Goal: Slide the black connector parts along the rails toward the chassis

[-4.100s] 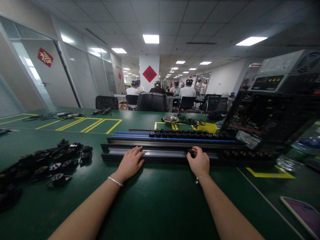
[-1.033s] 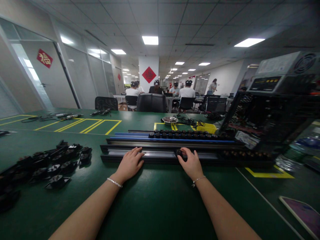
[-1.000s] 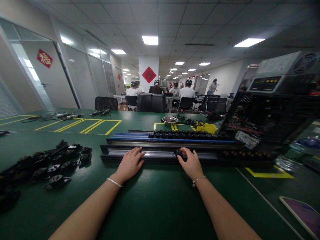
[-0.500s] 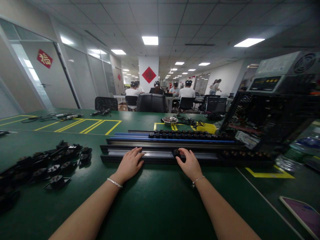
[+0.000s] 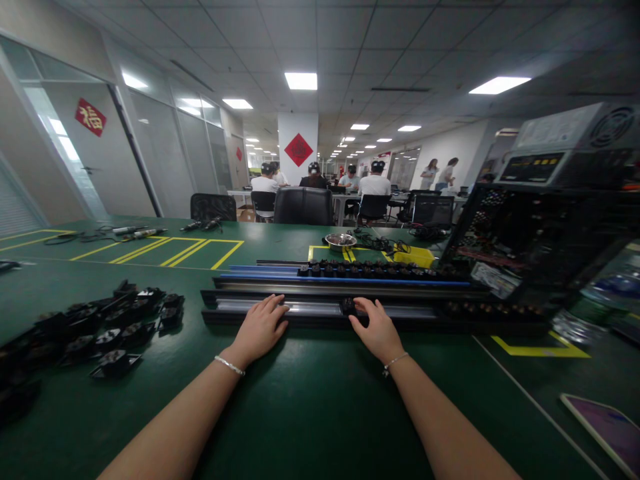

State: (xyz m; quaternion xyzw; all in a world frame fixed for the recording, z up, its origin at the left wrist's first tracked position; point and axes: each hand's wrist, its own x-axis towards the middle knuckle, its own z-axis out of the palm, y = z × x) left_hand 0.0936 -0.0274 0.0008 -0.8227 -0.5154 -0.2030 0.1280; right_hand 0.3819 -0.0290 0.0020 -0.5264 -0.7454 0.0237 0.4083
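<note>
A long dark metal rail (image 5: 315, 309) lies across the green table in front of me. My left hand (image 5: 260, 327) rests flat on the rail's left part, fingers spread, holding nothing. My right hand (image 5: 377, 330) is on the rail near its middle, fingertips on a small black part (image 5: 347, 307) that sits in the rail's channel. Behind it lies a second rail (image 5: 350, 283) with a blue strip, carrying a row of several black parts (image 5: 370, 270).
A heap of several loose black parts (image 5: 100, 327) lies at the left. An open computer case (image 5: 540, 233) stands at the right, a phone (image 5: 603, 427) at the near right. A metal bowl (image 5: 341, 240) and cables sit farther back. Seated people work at distant desks.
My right hand has slid the small black part leftward along the rail, toward my left hand. My left hand has stayed put. Two people walked in the far background.
</note>
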